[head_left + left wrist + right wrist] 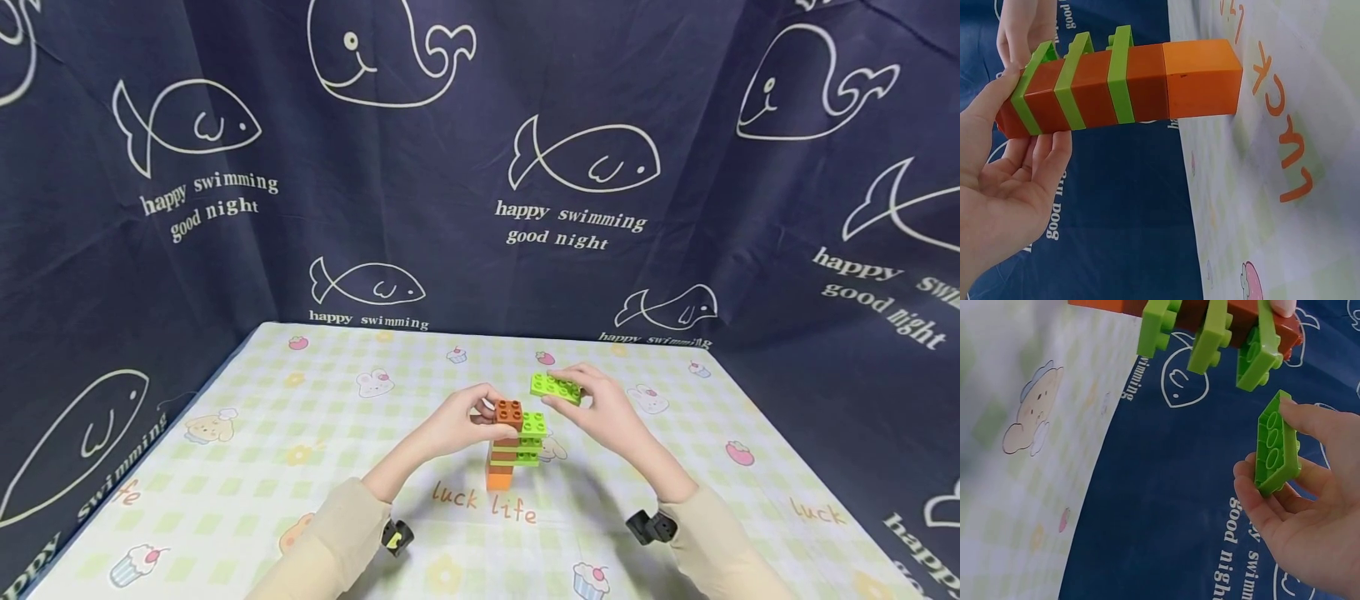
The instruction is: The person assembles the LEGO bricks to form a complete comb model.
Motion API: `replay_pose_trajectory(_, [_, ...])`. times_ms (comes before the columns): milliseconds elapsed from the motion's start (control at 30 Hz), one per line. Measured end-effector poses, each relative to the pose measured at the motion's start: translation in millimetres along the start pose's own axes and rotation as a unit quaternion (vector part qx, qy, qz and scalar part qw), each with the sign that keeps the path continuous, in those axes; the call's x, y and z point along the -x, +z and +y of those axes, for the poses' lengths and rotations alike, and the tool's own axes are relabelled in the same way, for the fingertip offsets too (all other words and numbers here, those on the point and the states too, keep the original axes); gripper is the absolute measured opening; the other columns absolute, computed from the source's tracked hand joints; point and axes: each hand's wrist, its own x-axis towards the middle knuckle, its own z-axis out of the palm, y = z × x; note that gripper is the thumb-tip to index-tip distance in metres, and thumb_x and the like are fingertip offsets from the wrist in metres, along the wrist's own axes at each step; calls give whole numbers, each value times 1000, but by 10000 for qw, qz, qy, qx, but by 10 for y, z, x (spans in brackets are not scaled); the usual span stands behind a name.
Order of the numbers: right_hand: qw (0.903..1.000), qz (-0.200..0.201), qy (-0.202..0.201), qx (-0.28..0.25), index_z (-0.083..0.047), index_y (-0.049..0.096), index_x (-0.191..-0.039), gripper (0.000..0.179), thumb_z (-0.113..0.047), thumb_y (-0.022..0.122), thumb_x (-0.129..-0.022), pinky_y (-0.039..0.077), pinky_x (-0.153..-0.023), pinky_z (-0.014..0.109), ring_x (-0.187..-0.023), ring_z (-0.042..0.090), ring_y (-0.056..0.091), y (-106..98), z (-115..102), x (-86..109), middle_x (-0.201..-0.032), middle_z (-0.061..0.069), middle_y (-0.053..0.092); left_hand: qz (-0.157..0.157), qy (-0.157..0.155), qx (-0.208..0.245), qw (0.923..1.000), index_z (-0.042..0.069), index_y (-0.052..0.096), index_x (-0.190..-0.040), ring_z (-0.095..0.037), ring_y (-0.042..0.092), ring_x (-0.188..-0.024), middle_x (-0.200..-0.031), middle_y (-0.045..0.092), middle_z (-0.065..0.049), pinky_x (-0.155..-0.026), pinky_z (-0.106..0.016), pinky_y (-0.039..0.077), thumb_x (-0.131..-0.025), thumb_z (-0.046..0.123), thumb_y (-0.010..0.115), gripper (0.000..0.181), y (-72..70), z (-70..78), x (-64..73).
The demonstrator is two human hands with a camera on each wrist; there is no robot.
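Note:
A tower of toy building bricks stands upright on the table, with an orange brick (498, 479) at the bottom. Above it, reddish-brown bricks (1147, 81) alternate with flat green bricks (1213, 337) that stick out to the right. A brown brick (508, 412) with studs on top crowns the stack. My left hand (467, 417) grips the tower near its top, thumb on one side and fingers on the other. Up and to the right of it, my right hand (600, 404) pinches a loose flat green brick (1277, 444), held apart from the tower; its hollow underside shows in the right wrist view.
A patterned cloth (247, 467) with printed animals and cupcakes covers the table. Dark blue curtains (450, 183) with fish and whale drawings hang behind and at both sides. Small black devices (651, 527) are worn at the wrists.

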Motion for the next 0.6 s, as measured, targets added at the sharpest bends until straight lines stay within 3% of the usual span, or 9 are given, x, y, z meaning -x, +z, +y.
replay_pose_trajectory(600, [9994, 30, -332, -117, -10, 66, -116, 39, -25, 74, -81, 51, -78, 34, -90, 15, 58, -52, -209, 22, -107, 2, 66, -114, -12, 68, 9999, 11, 60, -100, -11, 56, -86, -96, 64, -1, -79, -21, 52, -81, 22, 74, 25, -1, -12, -15])
